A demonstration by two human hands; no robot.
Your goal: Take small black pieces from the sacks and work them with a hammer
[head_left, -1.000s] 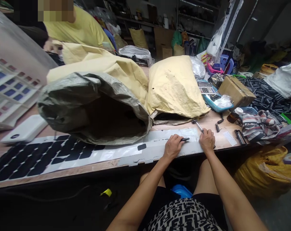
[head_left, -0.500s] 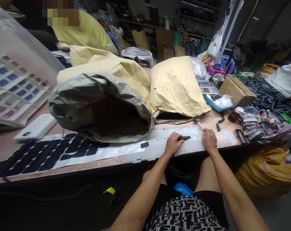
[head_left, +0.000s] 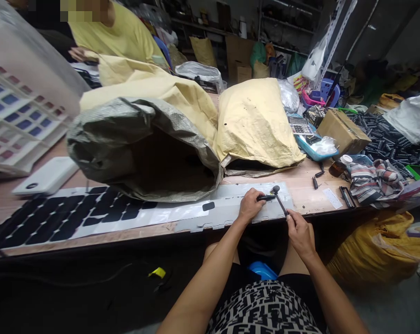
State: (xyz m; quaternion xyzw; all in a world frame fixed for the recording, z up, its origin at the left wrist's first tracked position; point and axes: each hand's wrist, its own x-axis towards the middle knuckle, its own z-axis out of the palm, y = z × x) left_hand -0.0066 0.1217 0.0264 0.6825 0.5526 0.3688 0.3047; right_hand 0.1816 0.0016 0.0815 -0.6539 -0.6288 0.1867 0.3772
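Head view: a short black rod-like tool is pinched in the left hand, its long axis lying roughly parallel to the front edge of the wooden tabletop, its free end pointing to the person's right. A small metal hammer with a slim handle is grasped in the right hand, which is held just off the front edge; the handle runs up and away from that hand, obliquely to the rod, and the hammer head is seen at, or just above, the rod's free end, contact not being clear. Both tools lie over the right end of a long grey-white panel strip, which is laid along the front edge and carries dark cells toward the left. A grey woven sack gapes just behind the strip.
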